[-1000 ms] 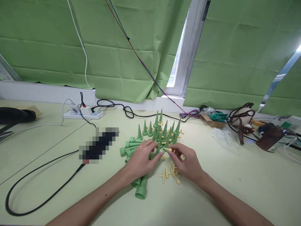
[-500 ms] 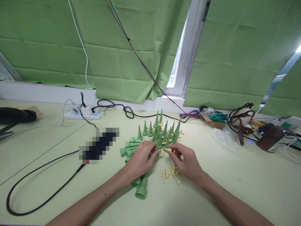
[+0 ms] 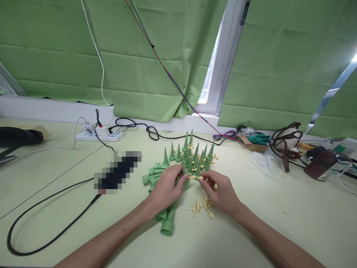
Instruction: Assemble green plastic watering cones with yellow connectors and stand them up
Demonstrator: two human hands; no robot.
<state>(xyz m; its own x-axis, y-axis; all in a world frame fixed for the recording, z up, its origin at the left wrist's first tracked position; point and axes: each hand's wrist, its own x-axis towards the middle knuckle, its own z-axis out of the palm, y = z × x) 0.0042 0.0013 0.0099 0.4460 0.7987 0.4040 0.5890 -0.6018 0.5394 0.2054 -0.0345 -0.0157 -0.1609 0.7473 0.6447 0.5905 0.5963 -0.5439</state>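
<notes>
1. Power strip: far off to the left of the standing cones, up toward the wall. Some pixelated dark thing sits left of the cones too, no clue what.
2. Lying cones: heaped just left and front-left of the standing ones.
3. Left hand: at the front-left edge of the standing cones, thumb and fingers pinched narrow, looks like around a held cone.
4. Peg: yellow, roughly level, right at the front of the standing cones, pointing toward the left thumb. My read: the step is fitting it onto that held cone. Can't tell if it's properly seated, so the next move probably wants it lined up straight, then a firm push.
5. Loose pegs: in front of the standing cones.
6. Right hand: front-right of the standing cones, fingertips narrow on the peg.
</notes>
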